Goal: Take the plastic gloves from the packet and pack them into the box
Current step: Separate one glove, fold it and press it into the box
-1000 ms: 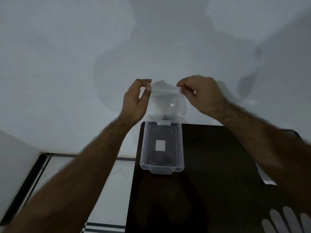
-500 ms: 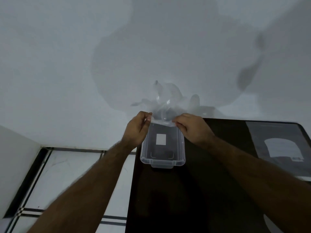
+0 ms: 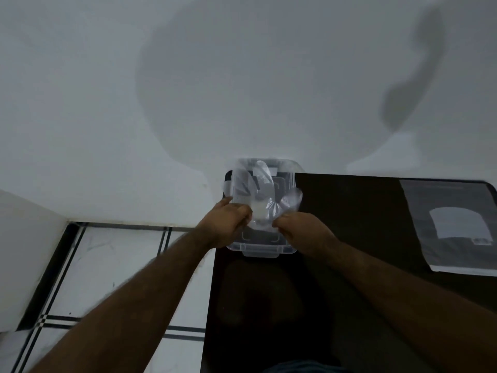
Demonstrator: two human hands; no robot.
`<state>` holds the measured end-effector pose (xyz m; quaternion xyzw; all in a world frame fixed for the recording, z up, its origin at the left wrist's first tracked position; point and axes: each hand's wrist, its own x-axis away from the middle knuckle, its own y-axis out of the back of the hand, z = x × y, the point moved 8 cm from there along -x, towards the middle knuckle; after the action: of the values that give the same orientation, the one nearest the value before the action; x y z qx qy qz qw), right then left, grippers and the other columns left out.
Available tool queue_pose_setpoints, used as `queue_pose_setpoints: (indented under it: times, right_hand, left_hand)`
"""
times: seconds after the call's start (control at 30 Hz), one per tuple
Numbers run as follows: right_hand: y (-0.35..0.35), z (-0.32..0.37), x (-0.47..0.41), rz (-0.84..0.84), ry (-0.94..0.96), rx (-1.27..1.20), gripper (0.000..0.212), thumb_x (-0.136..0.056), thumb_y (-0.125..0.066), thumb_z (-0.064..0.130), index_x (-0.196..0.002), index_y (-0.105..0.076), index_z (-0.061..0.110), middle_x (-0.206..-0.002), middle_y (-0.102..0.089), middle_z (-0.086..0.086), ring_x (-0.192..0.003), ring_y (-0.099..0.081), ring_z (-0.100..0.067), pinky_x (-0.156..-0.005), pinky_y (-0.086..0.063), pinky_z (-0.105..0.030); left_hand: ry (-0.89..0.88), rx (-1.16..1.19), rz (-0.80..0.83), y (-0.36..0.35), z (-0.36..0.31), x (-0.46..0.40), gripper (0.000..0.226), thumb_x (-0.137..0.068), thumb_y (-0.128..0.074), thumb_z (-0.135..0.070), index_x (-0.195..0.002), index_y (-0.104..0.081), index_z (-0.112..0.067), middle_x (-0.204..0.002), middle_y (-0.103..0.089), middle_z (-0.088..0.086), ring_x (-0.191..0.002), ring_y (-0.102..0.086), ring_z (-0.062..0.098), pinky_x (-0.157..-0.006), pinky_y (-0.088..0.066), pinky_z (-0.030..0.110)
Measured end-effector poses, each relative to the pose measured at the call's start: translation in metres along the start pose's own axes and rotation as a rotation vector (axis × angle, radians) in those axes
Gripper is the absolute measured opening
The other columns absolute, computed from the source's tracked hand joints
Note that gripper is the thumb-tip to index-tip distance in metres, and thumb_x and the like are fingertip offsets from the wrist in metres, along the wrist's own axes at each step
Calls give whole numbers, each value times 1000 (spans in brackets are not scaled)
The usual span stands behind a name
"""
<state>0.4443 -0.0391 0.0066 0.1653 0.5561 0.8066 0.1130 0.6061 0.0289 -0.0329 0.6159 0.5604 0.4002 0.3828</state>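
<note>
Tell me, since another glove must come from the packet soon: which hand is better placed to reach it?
Right. The packet lies on the table's right side, nearer the right hand. The left hand sits across the box. Both now pinch the glove.

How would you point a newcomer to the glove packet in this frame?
Start at the dark table. The clear box, under both hands, sits at its far left corner; the packet lies at the far right edge. It is a flat grey pouch with a pale arched patch, untouched and apart from the box.

Dark table [image 3: 349, 238] against shadowed white wall [image 3: 107, 103], tiled floor [image 3: 107, 265].
</note>
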Motion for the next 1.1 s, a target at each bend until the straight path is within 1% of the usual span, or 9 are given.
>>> queue_pose_setpoints:
  times: [0.2, 0.43, 0.57, 0.6, 0.67, 0.73, 0.8, 0.9, 1.1]
  right_hand:
    - [-14, 1, -3, 107, 15, 97, 26, -104, -57, 43, -117, -71, 26, -107, -75, 4, -99, -70, -12, -104, -52, -38]
    - [-14, 8, -25, 182, 54, 183, 31, -107, -47, 45, -106, -71, 25, -95, -73, 3, -87, -69, -16, -94, -56, -40]
    - [11, 3, -54, -85, 81, 291, 26, -104, -51, 30, -98, -73, 18, -80, -68, -1, -74, -64, -19, -85, -56, -41]
    - [15, -2, -65, -106, 57, 300, 21, -102, -55, 27, -100, -73, 17, -84, -68, -2, -79, -64, -21, -86, -56, -42]
    - [5, -13, -86, 50, -4, 324, 20, -98, -63, 24, -115, -73, 19, -104, -73, -4, -101, -66, -24, -97, -53, -44]
    - [-19, -15, -99, 280, 42, 432, 39, -97, -67, 22, -136, -67, 24, -132, -70, -6, -126, -61, -28, -115, -42, -51]
    - [-37, -15, -101, 413, 108, 563, 49, -97, -68, 27, -145, -60, 26, -145, -62, -8, -139, -53, -31, -125, -27, -59]
    - [-50, -23, -99, 466, 107, 578, 52, -97, -66, 36, -148, -55, 29, -142, -63, -8, -137, -53, -31, -126, -17, -64]
    - [-47, -38, -101, 419, 120, 571, 49, -100, -62, 41, -145, -56, 25, -140, -65, -9, -135, -56, -33, -124, -19, -68]
  left_hand:
    - [-88, -133, 120, -16, -5, -9, 8, -106, -53, -25, -110, -59, -23, -111, -72, -1, -111, -68, 21, -133, -19, 50]
    - [-153, -307, 223, -20, -9, -30, 12, -101, -63, -25, -114, -62, -25, -113, -72, -1, -118, -67, 20, -133, -8, 53]
    - [-158, -319, 322, -22, -10, -28, 22, -104, -62, -28, -125, -67, -27, -134, -73, -1, -145, -54, 20, -132, 4, 55]
    - [-152, -325, 347, -22, -9, -26, 23, -105, -62, -29, -127, -69, -28, -139, -71, -2, -151, -48, 20, -132, 6, 56]
    - [-147, -337, 388, -24, -9, -21, 24, -105, -62, -32, -127, -71, -32, -143, -69, -5, -155, -42, 20, -133, 6, 58]
    - [-135, -336, 415, -26, -6, -18, 24, -105, -63, -36, -127, -73, -35, -143, -69, -9, -156, -40, 20, -132, 7, 60]
    - [-113, -313, 415, -26, -3, -15, 26, -106, -60, -41, -128, -73, -37, -143, -69, -11, -156, -40, 20, -131, 12, 60]
    - [-112, -300, 395, -24, 1, -7, 33, -108, -51, -52, -129, -74, -39, -141, -70, -14, -157, -38, 20, -126, 21, 56]
    - [-149, -376, 438, -34, 7, 0, 61, -110, -24, -66, -121, -76, -37, -127, -77, -13, -158, -37, 22, -118, 36, 56]
